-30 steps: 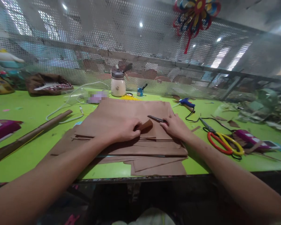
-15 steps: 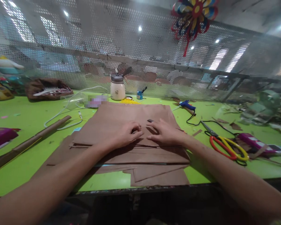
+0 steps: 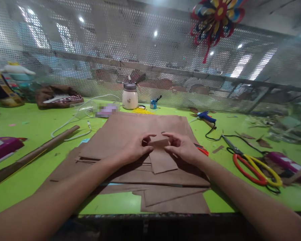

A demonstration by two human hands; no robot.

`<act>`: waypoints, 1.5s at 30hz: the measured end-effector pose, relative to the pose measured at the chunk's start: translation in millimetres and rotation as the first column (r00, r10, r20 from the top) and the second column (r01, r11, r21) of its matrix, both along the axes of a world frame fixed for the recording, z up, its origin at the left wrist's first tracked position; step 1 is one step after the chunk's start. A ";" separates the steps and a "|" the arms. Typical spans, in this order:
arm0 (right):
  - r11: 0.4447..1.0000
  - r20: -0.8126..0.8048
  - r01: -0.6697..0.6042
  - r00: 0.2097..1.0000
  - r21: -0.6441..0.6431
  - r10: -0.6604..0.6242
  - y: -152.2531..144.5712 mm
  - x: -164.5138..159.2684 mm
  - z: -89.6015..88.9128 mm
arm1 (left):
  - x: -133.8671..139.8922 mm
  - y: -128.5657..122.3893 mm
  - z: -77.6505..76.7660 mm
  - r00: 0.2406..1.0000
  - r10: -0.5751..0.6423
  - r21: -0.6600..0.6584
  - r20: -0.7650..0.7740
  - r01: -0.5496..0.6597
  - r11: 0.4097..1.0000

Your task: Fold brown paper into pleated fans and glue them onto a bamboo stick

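Note:
A small piece of brown paper (image 3: pixel 163 162) slants between my hands, its near edge over a stack of larger brown paper sheets (image 3: pixel 130 129). My right hand (image 3: pixel 183 146) has its thumb over the right side of this piece, with the other fingers curled behind. A tiny dark thing shows by the right index fingertip, too small to name. At the left edge of the piece is my left hand (image 3: pixel 136 147), thumb and index finger apart; whether the thumb touches the paper I cannot tell. Red handles (image 3: pixel 202 150) poke out beside my right wrist.
Scissors with red and yellow handles (image 3: pixel 256 170) lie to the right, near a purple tool (image 3: pixel 283 161) and a blue glue gun (image 3: pixel 207 117). A rolled brown tube (image 3: pixel 40 149) and a white cable (image 3: pixel 67 117) are at left. Behind the stack stands a white bottle (image 3: pixel 129 98).
The small paper piece now shows raised between my hands, where the stack looked flat before. My right hand has moved slightly right and curled more. The whole view has shifted a little.

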State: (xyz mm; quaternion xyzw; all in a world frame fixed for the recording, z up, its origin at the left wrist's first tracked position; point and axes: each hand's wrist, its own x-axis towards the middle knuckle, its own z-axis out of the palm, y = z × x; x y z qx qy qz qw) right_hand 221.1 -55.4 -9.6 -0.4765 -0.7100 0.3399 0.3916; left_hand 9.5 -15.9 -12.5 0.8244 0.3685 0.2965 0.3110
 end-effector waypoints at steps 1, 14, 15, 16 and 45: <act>0.999 -0.087 -0.003 0.996 -0.038 -0.001 -0.7 -0.6 0.6 | 0.1 -1.1 3.2 0.999 -0.011 -0.067 0.033 0.013 0.998; 0.988 -0.189 0.039 0.980 -0.150 -0.067 -6.0 -2.3 5.9 | -2.4 -8.6 13.7 0.989 0.000 -0.280 0.145 0.041 0.959; 0.984 -0.207 0.027 0.976 -0.175 -0.064 -6.5 -2.6 6.5 | -2.5 -8.9 14.2 0.987 0.000 -0.279 0.163 0.046 0.959; 0.980 -0.231 0.011 0.971 -0.197 -0.058 -7.0 -3.1 7.3 | -2.5 -9.3 15.1 0.983 0.000 -0.276 0.182 0.051 0.960; 0.992 -0.020 -0.102 0.995 -0.070 0.101 -9.0 7.0 31.1 | 0.2 -21.4 24.0 0.926 -0.041 -0.570 0.374 0.265 0.778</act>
